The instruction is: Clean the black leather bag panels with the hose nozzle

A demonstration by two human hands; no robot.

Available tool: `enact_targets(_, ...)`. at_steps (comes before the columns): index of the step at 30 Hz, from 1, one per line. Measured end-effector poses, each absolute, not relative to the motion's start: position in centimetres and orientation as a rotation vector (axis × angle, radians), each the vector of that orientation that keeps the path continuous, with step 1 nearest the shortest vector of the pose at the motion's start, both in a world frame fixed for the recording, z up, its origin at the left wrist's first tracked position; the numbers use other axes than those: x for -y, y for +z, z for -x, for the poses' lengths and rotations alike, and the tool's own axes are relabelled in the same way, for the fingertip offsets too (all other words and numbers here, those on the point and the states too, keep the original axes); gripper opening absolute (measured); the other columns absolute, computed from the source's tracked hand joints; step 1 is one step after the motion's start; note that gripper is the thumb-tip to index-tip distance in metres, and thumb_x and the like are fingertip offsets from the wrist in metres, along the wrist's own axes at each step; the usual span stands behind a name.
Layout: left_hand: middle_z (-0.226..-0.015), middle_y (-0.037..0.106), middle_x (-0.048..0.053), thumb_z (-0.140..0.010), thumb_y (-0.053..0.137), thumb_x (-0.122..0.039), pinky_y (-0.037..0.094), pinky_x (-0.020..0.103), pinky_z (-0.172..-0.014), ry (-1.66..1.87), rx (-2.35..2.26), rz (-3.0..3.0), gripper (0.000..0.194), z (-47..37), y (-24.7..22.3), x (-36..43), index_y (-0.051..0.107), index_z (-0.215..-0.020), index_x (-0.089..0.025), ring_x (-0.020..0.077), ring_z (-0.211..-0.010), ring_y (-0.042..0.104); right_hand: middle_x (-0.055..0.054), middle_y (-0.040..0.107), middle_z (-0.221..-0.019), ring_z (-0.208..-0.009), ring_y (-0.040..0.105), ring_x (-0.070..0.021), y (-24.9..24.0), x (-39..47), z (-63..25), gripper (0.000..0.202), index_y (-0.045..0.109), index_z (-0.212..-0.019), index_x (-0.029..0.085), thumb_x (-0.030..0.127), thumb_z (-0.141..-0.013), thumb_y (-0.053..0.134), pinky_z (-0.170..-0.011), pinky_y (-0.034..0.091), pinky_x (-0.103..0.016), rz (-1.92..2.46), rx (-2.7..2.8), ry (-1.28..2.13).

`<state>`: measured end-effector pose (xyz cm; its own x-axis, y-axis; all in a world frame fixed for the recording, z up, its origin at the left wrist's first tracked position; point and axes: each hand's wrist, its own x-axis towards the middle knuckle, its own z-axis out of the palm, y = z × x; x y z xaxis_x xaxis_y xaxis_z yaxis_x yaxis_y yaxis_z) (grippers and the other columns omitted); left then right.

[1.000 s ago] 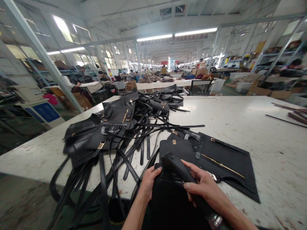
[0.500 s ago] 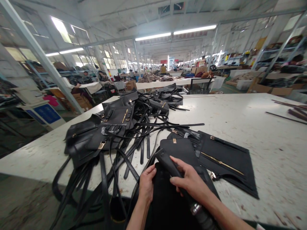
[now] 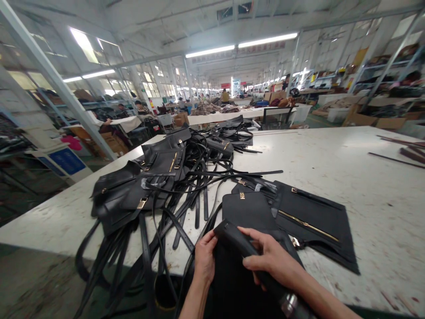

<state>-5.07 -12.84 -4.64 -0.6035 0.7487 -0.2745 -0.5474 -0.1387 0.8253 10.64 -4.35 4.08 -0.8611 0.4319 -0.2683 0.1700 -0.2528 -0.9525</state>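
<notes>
At the near edge of the white table, my left hand pinches the black bag; my right hand grips a black tool over it. I think I'm working its edge; next needs steady fingers.

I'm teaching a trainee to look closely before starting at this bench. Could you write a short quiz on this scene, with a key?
1. Multiple choice: which hand is wrapped around the black handheld tool?
A) left
B) right

2. True or false: the flat black panel with a long zipper lies to the person's left of the heap of black bags and straps.

3. Fill in the missing word: that long zipper is ____ in colour.

Key:
1. B, the right hand.
2. False; it lies to the person's right of the heap.
3. Gold.
</notes>
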Motion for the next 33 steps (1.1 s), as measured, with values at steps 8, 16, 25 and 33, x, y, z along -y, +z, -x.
enact_targets(8, -0.076, 0.068, 0.006, -0.06, 0.066, -0.027, 0.047, 0.027, -0.056, 1.774, -1.352, -0.266, 0.037, 4.9, -3.9, 12.4, 0.06, -0.094, -0.013, 0.0182, -0.062, 0.062, 0.004, 0.058, -0.07, -0.039, 0.054, -0.0104, 3.9, 3.2, -9.3, 0.065, 0.036, -0.126, 0.025, 0.015, -0.066, 0.059, -0.031, 0.043, -0.019, 0.663, 1.68, 2.108)
enact_targets(16, -0.054, 0.062, -0.001, -0.057, 0.067, -0.03, 0.04, 0.021, -0.048, 1.6, -1.59, -0.369, 0.021, 6.8, -4.2, 10.9, 0.063, -0.069, -0.013, 0.0111, -0.049, 0.055, 0.004, 0.058, -0.071, -0.041, 0.054, -0.0106, 2.2, 3.0, -13.2, 0.065, 0.035, -0.126, 0.027, 0.013, -0.068, 0.059, -0.034, 0.044, -0.02, 0.742, 1.629, 2.093)
enact_targets(25, -0.063, 0.065, 0.004, -0.056, 0.065, -0.024, 0.041, 0.022, -0.047, 1.455, -1.642, -0.376, 0.027, 7.7, -3.0, 12.3, 0.064, -0.08, -0.012, 0.0124, -0.052, 0.057, 0.003, 0.059, -0.076, -0.043, 0.053, -0.0086, 2.8, 3.5, -14.1, 0.067, 0.035, -0.128, 0.026, 0.01, -0.066, 0.057, -0.035, 0.043, -0.017, 0.749, 1.663, 2.12)
enact_targets(33, -0.06, 0.064, 0.002, -0.054, 0.068, -0.027, 0.041, 0.023, -0.05, 1.506, -1.61, -0.411, 0.026, 7.5, -3.9, 12.6, 0.065, -0.076, -0.013, 0.0113, -0.049, 0.055, 0.001, 0.059, -0.078, -0.038, 0.051, -0.0071, 3.0, 3.8, -11.8, 0.071, 0.039, -0.126, 0.025, 0.008, -0.06, 0.058, -0.031, 0.04, -0.015, 0.694, 1.863, 2.212)
